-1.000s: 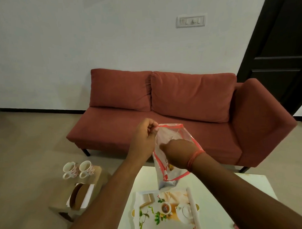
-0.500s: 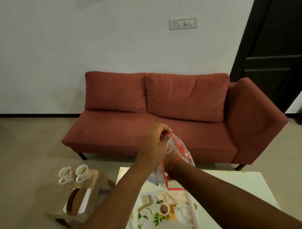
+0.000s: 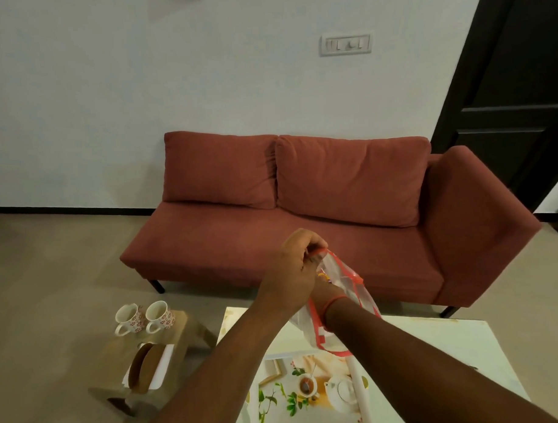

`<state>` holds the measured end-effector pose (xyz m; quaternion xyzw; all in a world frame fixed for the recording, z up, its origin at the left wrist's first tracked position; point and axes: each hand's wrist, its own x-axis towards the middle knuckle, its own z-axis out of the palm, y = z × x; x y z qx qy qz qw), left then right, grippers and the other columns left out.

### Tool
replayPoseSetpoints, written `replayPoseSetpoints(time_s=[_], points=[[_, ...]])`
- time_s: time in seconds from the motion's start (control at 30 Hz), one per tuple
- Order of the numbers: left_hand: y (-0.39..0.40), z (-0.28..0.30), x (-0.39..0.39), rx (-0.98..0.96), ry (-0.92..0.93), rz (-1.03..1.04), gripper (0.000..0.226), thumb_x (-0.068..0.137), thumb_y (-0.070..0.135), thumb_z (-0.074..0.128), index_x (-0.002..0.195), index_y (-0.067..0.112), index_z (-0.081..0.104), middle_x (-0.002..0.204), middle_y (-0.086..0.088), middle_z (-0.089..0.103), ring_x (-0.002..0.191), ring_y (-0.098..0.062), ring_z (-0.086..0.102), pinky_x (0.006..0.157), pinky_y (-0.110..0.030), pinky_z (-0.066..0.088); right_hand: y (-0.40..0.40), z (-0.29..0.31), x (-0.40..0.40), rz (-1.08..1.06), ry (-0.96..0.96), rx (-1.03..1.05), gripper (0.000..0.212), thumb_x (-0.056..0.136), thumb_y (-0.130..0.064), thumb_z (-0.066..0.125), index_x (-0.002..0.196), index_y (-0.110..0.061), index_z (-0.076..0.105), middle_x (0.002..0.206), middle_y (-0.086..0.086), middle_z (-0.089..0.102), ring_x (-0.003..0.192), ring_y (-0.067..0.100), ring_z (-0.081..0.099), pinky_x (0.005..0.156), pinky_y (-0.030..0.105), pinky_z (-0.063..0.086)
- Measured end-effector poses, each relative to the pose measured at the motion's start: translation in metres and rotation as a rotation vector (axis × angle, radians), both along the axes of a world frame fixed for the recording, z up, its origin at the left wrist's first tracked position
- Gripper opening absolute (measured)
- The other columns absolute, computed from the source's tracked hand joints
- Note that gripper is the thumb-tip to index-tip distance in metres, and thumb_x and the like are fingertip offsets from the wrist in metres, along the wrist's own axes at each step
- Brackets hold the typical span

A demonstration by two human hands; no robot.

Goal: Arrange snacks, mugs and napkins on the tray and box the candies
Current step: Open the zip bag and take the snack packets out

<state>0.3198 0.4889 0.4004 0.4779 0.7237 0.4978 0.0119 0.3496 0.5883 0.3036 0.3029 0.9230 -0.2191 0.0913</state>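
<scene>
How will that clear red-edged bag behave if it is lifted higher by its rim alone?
Probably floppy: the bag sags and creases below the rim pinched by the left hand. Likely light, since one pinch holds its mouth up. Its mouth may fall shut once the right hand, now reaching inside, comes out; the film looks smooth, perhaps slippery.

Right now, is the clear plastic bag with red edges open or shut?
Open: the left hand holds its rim up and the right wrist goes inside the clear plastic bag.

red sofa [image 3: 290, 217] against the wall; switch plate [image 3: 346, 44] above its right cushion, dark door [image 3: 517, 86] right of it, small wooden stool [image 3: 181, 338] in front-left
</scene>
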Motion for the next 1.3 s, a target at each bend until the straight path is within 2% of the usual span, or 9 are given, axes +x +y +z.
replayPoseSetpoints(time_s=[0.17,0.3,0.4,0.57,0.67,0.8,0.97,1.17,1.3], points=[[-0.002,-0.015,-0.005,-0.014,-0.021,0.036,0.01,0.094,0.01,0.06,0.092,0.02,0.06,0.089,0.011,0.06,0.086,0.002,0.056,0.073,-0.009,0.047,-0.008,0.008,0.005,0.011,-0.018,0.057,0.03,0.104,-0.014,0.035,0.123,-0.011,0.058,0.119,0.009,0.065,0.093,0.02,0.052,0.092,0.034,0.047],[-0.001,-0.021,-0.002,-0.056,-0.019,0.054,0.011,0.095,0.011,0.06,0.091,0.022,0.059,0.089,0.012,0.059,0.082,0.002,0.056,0.071,-0.006,0.044,-0.008,0.015,0.01,0.038,0.024,0.041,0.031,0.104,-0.011,0.032,0.124,-0.008,0.056,0.12,0.01,0.063,0.101,0.022,0.056,0.09,0.031,0.045],[-0.002,-0.027,-0.005,-0.09,-0.054,0.082,0.014,0.095,0.012,0.058,0.09,0.025,0.057,0.086,0.017,0.056,0.082,0.003,0.054,0.069,-0.006,0.043,-0.007,0.015,0.011,0.135,-0.065,0.117,0.028,0.102,-0.007,0.037,0.122,-0.006,0.057,0.119,0.01,0.065,0.107,0.026,0.062,0.09,0.034,0.049],[-0.003,-0.038,-0.007,-0.113,-0.091,0.125,0.008,0.095,0.012,0.058,0.091,0.018,0.06,0.087,0.012,0.058,0.08,0.003,0.054,0.068,-0.003,0.041,-0.009,0.016,0.013,0.194,-0.109,0.11,0.027,0.1,-0.007,0.04,0.119,-0.003,0.058,0.107,0.014,0.067,0.084,0.026,0.058,0.077,0.034,0.047],[-0.003,-0.041,-0.008,-0.119,-0.103,0.146,0.006,0.095,0.013,0.058,0.093,0.018,0.061,0.089,0.01,0.059,0.082,0.0,0.056,0.067,-0.008,0.043,-0.012,0.023,0.021,0.189,-0.109,0.138,0.028,0.098,-0.002,0.043,0.12,-0.001,0.061,0.118,0.016,0.064,0.101,0.029,0.063,0.081,0.032,0.045],[0.0,-0.043,-0.006,-0.167,-0.083,0.161,0.008,0.095,0.014,0.058,0.091,0.021,0.059,0.089,0.012,0.058,0.081,0.001,0.055,0.066,-0.009,0.04,-0.018,0.039,0.025,0.289,-0.026,0.214,0.035,0.1,-0.003,0.04,0.133,-0.002,0.053,0.133,0.014,0.057,0.124,0.03,0.054,0.099,0.033,0.042],[0.005,-0.057,-0.008,-0.279,-0.11,0.21,0.007,0.094,0.016,0.058,0.091,0.021,0.061,0.087,0.014,0.057,0.079,-0.002,0.056,0.064,-0.014,0.044,-0.019,0.044,0.042,0.428,-0.151,0.402,0.03,0.097,0.001,0.04,0.117,-0.003,0.061,0.118,0.012,0.064,0.107,0.03,0.063,0.085,0.038,0.049],[-0.004,-0.079,-0.017,-0.347,-0.237,0.253,0.014,0.094,0.016,0.06,0.084,0.025,0.059,0.084,0.01,0.063,0.077,-0.004,0.059,0.06,-0.017,0.041,0.004,0.049,0.059,0.491,0.072,0.413,0.039,0.094,-0.009,0.054,0.131,-0.023,0.053,0.118,0.008,0.063,0.106,0.029,0.063,0.088,0.04,0.055],[-0.012,-0.087,-0.026,-0.35,-0.32,0.298,0.011,0.094,0.018,0.062,0.085,0.023,0.06,0.083,0.009,0.064,0.076,-0.004,0.058,0.059,-0.016,0.039,0.013,0.069,0.085,0.441,0.179,0.374,0.048,0.098,-0.009,0.047,0.142,-0.028,0.043,0.123,0.006,0.062,0.106,0.027,0.063,0.082,0.035,0.052]])
